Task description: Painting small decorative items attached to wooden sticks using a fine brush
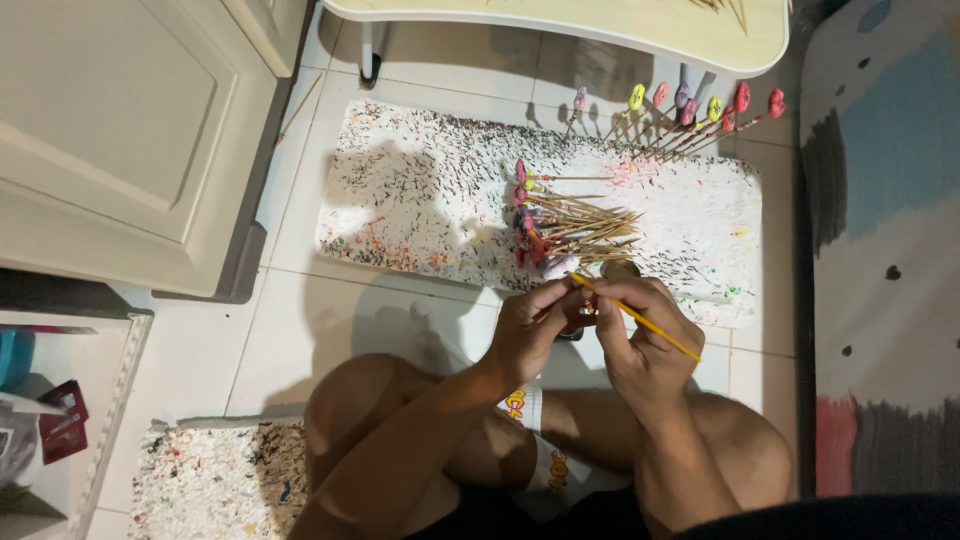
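Between the two hands, close over the person's bare knees, sits something small that the fingers almost wholly cover, so its shape and colour cannot be made out. Only the lower edge of a pale wooden low table shows at the top, its top surface cut off, and a painted panel in blue, white, grey and red is cropped by the right edge. On the white tiled floor ahead lies a white foam slab speckled with paint marks; a loose bundle of thin wooden skewers with small painted pieces on their ends lies on it just beyond the hands, and a row of skewers topped with pink, yellow and red pieces stands stuck along its far edge, leaning toward the table. A second speckled foam piece lies by the left knee, and a cream cabinet door fills the upper left. The left hand is curled narrow, fingertips pinched on the hidden piece. The right hand is closed around a slim yellow-handled paintbrush, which slants from upper left to lower right, its tip meeting the left fingertips.
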